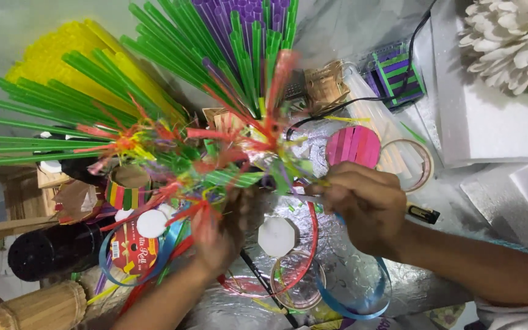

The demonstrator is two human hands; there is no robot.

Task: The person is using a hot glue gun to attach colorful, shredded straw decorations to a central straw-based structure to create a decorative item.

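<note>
Head view: left hand (227, 235) grips straw bouquet (215, 153), right hand (362, 208) pinches a tool.
Loose grip and those straws could splay apart, I reckon.

Both hands (294, 214) on straw flower bunch (215, 159), green straws (44, 122) behind
</note>
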